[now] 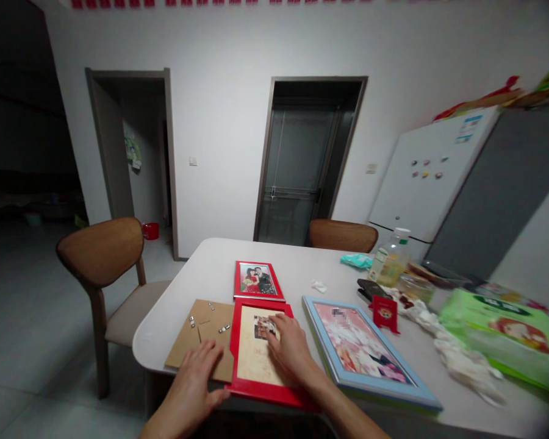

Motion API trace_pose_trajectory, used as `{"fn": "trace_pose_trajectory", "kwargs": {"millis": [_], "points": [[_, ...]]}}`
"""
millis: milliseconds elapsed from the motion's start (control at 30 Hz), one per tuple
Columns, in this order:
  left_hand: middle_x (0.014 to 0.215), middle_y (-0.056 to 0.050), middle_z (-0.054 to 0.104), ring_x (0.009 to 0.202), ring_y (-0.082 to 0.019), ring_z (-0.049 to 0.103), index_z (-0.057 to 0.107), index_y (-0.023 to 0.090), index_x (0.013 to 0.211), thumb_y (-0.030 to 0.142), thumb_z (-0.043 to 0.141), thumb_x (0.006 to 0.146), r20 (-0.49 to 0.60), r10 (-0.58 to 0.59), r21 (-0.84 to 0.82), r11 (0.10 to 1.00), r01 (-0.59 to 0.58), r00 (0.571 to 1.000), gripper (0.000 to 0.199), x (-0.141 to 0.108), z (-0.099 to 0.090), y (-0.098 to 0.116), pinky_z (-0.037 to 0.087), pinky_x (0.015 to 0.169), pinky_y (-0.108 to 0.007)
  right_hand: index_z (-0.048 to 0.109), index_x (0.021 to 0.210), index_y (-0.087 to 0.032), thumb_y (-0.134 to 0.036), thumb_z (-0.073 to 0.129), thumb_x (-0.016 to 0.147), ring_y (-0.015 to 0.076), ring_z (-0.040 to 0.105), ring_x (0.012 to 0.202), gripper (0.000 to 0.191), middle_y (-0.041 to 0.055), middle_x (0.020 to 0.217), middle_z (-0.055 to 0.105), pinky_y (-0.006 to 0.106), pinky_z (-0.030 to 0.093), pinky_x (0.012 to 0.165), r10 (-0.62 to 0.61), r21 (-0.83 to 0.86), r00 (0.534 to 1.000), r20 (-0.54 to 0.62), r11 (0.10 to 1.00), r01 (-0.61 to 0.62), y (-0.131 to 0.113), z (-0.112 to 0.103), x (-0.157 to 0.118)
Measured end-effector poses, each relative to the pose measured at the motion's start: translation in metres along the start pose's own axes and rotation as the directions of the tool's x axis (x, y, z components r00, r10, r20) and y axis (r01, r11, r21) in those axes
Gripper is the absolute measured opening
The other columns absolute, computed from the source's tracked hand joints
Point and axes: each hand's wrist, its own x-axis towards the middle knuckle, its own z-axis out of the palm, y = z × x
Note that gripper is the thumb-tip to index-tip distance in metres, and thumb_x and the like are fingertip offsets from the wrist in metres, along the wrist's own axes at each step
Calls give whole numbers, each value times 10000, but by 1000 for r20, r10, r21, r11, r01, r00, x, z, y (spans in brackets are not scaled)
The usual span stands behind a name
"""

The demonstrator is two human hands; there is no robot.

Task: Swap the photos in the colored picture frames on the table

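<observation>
A red picture frame (251, 385) lies at the near edge of the table, a cream sheet (249, 347) with a small printed picture inside it. My right hand (293, 349) rests over the sheet, fingers slightly bent and touching it around the small picture. To the left is a brown backing board (187, 329) with metal clips (192, 322) and thin pins on it. My left hand (194, 375) lies spread on this board, its thumb at the red frame's lower left corner. Neither hand grips anything.
Behind stands another red frame (278, 285) with a couple's photo. A blue frame (370, 360) lies right. Beyond it are a red booklet (385, 313), a dark phone-like object (370, 289), a bottle (390, 259), crumpled tissue (469, 366) and a green tissue pack (503, 329). A chair (103, 256) stands left.
</observation>
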Motion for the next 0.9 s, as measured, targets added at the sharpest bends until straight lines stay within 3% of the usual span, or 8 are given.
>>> {"fn": "trace_pose_trajectory", "kwargs": {"millis": [133, 267, 333, 433, 533, 700, 767, 900], "points": [[1291, -130, 384, 1204, -251, 308, 439, 132, 1170, 220, 606, 605, -89, -159, 108, 980, 169, 983, 595, 0, -3, -39, 226, 999, -426, 547, 1040, -216, -331, 465, 734, 219, 440, 974, 337, 66, 1060, 547, 340, 292, 849, -241, 116, 967, 81, 966, 231, -56, 2, -12], [1245, -166, 434, 1168, -244, 370, 483, 80, 1125, 228, 617, 611, -163, -131, 92, 985, 147, 978, 552, 3, 3, -58, 280, 987, -352, 569, 952, -208, -516, 539, 623, 280, 429, 938, 451, 93, 970, 560, 440, 287, 817, -348, 81, 915, 203, 937, 339, -97, 20, -20], [1227, -169, 454, 1154, -250, 390, 500, 80, 1105, 221, 630, 599, -203, -111, 73, 989, 128, 973, 542, 3, 7, -63, 299, 979, -358, 573, 919, -198, -480, 582, 586, 292, 417, 941, 436, 103, 957, 549, 448, 293, 805, -340, 64, 916, 214, 940, 334, -103, 28, -20], [1189, -139, 501, 1117, -253, 435, 534, 129, 1057, 237, 650, 586, -287, -65, 42, 996, 80, 956, 497, 3, 9, -68, 354, 945, -374, 536, 999, -222, -310, 574, 614, 246, 429, 915, 396, 77, 955, 532, 391, 331, 782, -318, 166, 933, 169, 942, 291, -101, 31, -19], [1179, -138, 511, 1103, -263, 449, 548, 147, 1018, 271, 665, 581, -386, 9, 51, 999, 11, 922, 468, 6, 5, -64, 385, 920, -390, 522, 1020, -227, -220, 547, 619, 210, 427, 911, 401, 62, 970, 512, 345, 349, 786, -337, 292, 938, 76, 907, 302, -95, 19, -17], [1196, -149, 491, 1125, -272, 421, 514, 148, 1054, 299, 657, 609, -514, 154, 120, 987, -107, 844, 491, 14, -6, -31, 387, 917, -415, 546, 996, -217, -156, 528, 608, 200, 411, 978, 393, 64, 1031, 486, 348, 331, 861, -374, 340, 925, -63, 864, 372, -77, -18, -18], [1205, -166, 477, 1130, -268, 415, 495, 129, 1079, 275, 666, 608, -486, 193, 135, 980, -145, 853, 522, 15, -3, -12, 390, 918, -406, 548, 1011, -207, -156, 513, 618, 206, 414, 1000, 398, 75, 1056, 485, 364, 328, 881, -366, 329, 929, -48, 873, 361, -61, -32, -23], [1202, -174, 478, 1117, -266, 431, 489, 122, 1097, 248, 693, 584, -323, 219, 108, 975, -194, 921, 567, 16, 17, 26, 403, 910, -385, 567, 1013, -190, -196, 498, 630, 226, 427, 1037, 389, 97, 1094, 497, 391, 329, 903, -254, 298, 965, 65, 928, 224, -22, -49, -41]]}}
